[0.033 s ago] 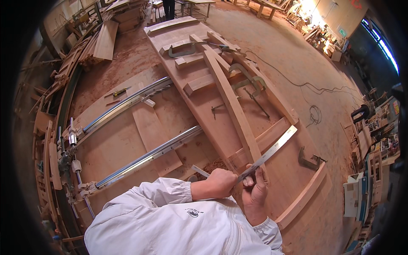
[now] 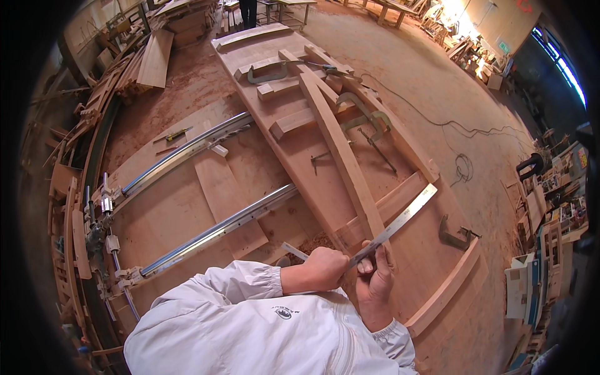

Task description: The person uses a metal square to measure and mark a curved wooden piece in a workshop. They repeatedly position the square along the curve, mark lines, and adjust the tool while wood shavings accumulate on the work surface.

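Observation:
A long steel ruler (image 2: 410,214) slants up to the right in front of me, its far end over the wooden panel. My left hand (image 2: 323,269) is closed in a fist round it, and a short end sticks out to the left of that fist. Close beside it, my right hand (image 2: 377,284) pinches the ruler between thumb and fingers. Just past the hands, the ruler crosses the near end of a long wooden beam (image 2: 340,153). That beam lies over shorter cross pieces on the big wooden panel (image 2: 300,156).
Metal clamps (image 2: 455,234) sit on the panel and its frame pieces. To the left, two shiny rails (image 2: 215,228) run over boards, near a screwdriver (image 2: 177,134). A black cable (image 2: 431,112) trails across the floor at right. Another person's legs (image 2: 248,12) show at the far end.

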### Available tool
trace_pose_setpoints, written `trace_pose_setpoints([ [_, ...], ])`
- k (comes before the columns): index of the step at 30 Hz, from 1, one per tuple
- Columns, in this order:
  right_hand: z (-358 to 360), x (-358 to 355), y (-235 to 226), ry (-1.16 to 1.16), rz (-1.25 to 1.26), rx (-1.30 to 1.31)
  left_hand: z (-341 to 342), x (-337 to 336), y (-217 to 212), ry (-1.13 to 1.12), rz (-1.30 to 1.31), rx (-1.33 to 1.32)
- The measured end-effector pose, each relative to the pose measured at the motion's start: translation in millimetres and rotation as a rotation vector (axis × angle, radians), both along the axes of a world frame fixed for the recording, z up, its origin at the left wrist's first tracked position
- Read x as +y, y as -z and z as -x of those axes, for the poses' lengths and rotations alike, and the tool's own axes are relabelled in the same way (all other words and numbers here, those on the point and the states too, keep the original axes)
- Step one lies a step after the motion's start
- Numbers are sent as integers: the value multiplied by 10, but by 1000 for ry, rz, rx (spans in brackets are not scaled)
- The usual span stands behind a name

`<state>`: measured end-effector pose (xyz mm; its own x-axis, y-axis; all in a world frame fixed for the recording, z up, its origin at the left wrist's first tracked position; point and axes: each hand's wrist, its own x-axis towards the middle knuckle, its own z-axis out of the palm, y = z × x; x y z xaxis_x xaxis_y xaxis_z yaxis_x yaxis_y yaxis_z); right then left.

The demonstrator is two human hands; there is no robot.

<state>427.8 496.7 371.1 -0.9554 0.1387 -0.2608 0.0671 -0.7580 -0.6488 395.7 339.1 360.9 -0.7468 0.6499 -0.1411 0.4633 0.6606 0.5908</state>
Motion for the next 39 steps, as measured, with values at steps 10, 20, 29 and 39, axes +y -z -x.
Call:
trace_pose_setpoints([
  [10, 5, -11, 16, -15, -7, -32, -30, -27, 72, -37, -66, -6],
  [20, 43, -182, 94, -146, -117, -91, -150, -221, 320, -113, -141, -90],
  [29, -18, -329, 548, -325, -183, -172, -494, -452, 653, -265, -138, -224],
  [39, -219, -284, 632, -555, -82, -157, -1057, -293, 760, -501, -84, -173],
])
